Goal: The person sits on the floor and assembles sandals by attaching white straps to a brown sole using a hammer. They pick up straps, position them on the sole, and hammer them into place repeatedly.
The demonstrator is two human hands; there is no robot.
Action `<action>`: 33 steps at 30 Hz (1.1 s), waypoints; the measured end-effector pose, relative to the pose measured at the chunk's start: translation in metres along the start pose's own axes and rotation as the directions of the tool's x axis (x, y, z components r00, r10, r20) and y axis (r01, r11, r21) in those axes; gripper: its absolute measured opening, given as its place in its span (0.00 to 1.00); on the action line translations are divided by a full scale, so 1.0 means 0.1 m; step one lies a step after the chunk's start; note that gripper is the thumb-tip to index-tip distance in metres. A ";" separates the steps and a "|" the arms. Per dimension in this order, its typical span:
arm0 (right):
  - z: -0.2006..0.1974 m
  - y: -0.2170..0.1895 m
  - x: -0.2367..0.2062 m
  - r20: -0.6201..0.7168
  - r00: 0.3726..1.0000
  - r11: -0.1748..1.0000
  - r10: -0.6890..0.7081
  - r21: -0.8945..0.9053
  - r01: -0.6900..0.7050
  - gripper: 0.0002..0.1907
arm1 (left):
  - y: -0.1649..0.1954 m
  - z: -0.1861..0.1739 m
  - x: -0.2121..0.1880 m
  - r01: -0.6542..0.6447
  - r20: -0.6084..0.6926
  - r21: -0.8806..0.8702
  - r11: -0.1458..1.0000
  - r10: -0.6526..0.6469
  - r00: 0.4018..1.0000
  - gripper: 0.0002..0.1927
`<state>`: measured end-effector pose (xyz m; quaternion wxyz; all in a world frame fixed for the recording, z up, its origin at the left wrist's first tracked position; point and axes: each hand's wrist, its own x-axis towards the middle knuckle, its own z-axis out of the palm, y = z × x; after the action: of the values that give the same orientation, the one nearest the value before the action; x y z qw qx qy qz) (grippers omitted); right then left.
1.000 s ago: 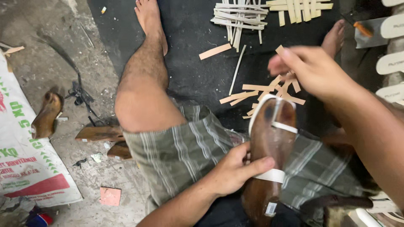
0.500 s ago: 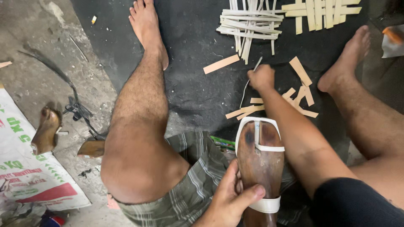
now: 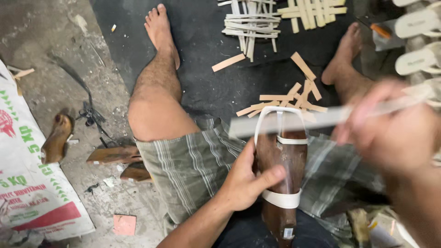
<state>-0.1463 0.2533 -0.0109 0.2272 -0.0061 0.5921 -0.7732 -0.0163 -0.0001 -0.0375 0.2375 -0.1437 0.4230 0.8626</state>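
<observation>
Left hand (image 3: 245,183) fingers wrapped round brown shoe form (image 3: 281,170) on lap. Right hand (image 3: 395,126) fingers pinch pale strip (image 3: 294,123), blurred, just above form. More strips (image 3: 280,98) beyond on mat.

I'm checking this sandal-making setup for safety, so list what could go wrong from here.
1. The right hand swings a long pale strip, blurred in motion, close over the left hand; it could strike the thumb.
2. The wooden shoe last rests on the lap, steadied by the left hand alone; it may slip.
3. Loose pale strips lie by the bare right foot and could be scattered.
</observation>
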 end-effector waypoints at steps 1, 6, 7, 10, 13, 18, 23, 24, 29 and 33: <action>0.06 0.06 -0.37 -0.030 0.998 0.998 0.059 0.000 -0.059 0.05 | 0.00 0.04 -0.04 -0.013 -0.007 0.041 0.999 0.013 1.000 0.40; 0.27 0.58 -1.20 -0.252 0.922 0.936 0.294 0.272 -0.224 0.07 | 0.00 0.27 -0.19 -0.028 -0.076 0.268 0.963 0.050 0.996 0.29; 0.28 0.55 -1.22 -0.247 0.923 0.923 0.295 0.324 -0.209 0.09 | 0.01 0.31 -0.21 -0.022 -0.074 0.262 0.965 0.043 0.996 0.28; 0.23 0.17 -1.18 -0.186 0.982 0.978 0.018 0.209 0.021 0.24 | 0.06 0.43 -0.28 -0.039 -0.062 0.291 0.956 0.060 0.996 0.27; 0.24 -0.36 -1.24 -0.071 0.961 0.891 -0.266 -0.398 0.217 0.36 | 0.08 0.55 -0.33 -0.077 -0.017 0.302 0.950 0.086 0.996 0.29; 0.35 -0.55 -1.21 0.068 0.997 0.768 0.048 -0.641 0.006 0.39 | 0.10 0.72 -0.38 -0.110 0.052 0.376 0.920 0.097 0.994 0.28; 0.18 -0.10 -1.15 0.097 0.965 0.914 0.244 -0.355 -0.195 0.40 | 0.08 0.63 -0.43 -0.183 0.077 0.408 0.894 0.167 0.983 0.28; 0.09 -0.02 -1.19 0.089 0.974 0.918 0.210 -0.360 -0.165 0.41 | 0.06 0.59 -0.43 -0.163 0.069 0.360 0.919 0.148 0.987 0.25; -0.41 0.31 -1.39 0.107 0.990 0.984 0.094 -0.163 -0.075 0.37 | -0.03 0.32 -0.32 -0.050 0.229 0.018 0.999 0.045 0.972 0.14; -0.64 0.46 -1.46 0.092 0.996 0.997 0.019 -0.081 -0.011 0.42 | -0.06 0.27 -0.21 0.063 0.279 -0.003 0.998 -0.060 0.958 0.15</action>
<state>-0.0177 0.3547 -0.0342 0.2596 -0.0465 0.6117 -0.7458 0.0030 0.0185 -0.0155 0.3206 -0.0352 0.3754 0.8690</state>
